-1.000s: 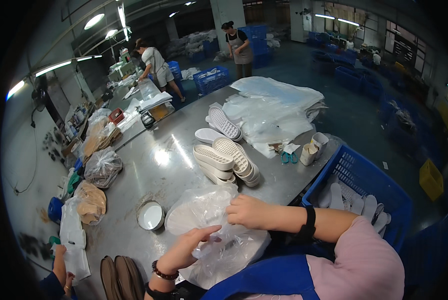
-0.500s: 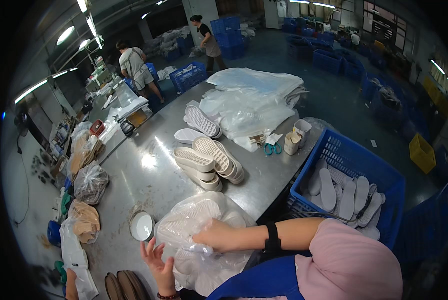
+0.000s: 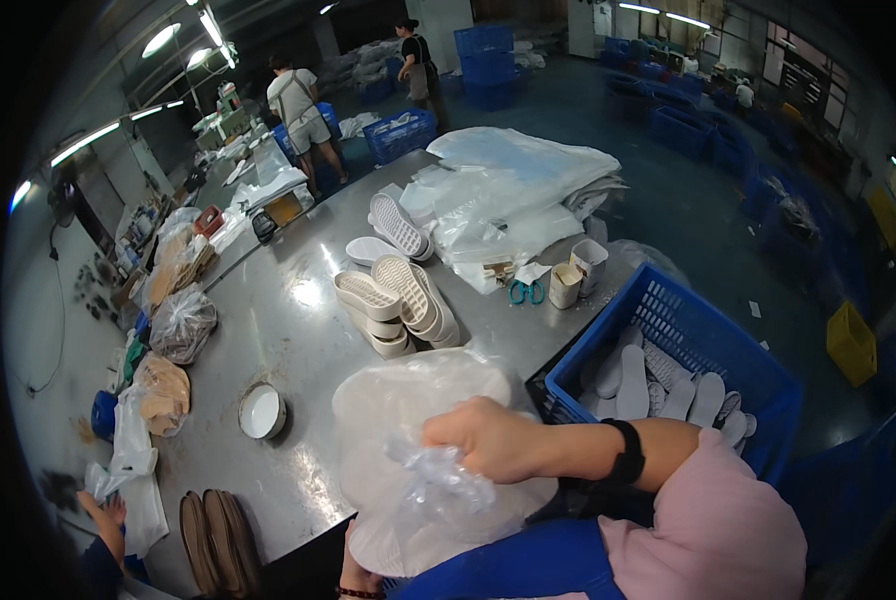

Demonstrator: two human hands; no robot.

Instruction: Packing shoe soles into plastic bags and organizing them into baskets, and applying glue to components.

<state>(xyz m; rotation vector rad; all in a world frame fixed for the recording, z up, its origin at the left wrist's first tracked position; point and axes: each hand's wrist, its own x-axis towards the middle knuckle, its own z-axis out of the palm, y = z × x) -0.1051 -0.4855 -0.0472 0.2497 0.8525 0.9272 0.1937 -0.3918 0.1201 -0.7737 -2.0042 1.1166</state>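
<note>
Right hand (image 3: 483, 437) is clutching a gathered clear bag (image 3: 408, 395)
Left hand (image 3: 355, 566) is half-hiding, grip unclear; blue crate (image 3: 708, 328) is holding soles (image 3: 632, 385)

A shiny metal tabletop (image 3: 303, 350) carries thick cream soles (image 3: 366, 293) heaped near its middle, lighter soles (image 3: 400, 222) just beyond, and a broad pile of plastic sheets (image 3: 528, 180). Two pale containers (image 3: 566, 286) stand beside teal-handled scissors (image 3: 527, 291); a round tin (image 3: 262, 411) and brown shoe pieces (image 3: 220, 540) sit toward the near left.
</note>
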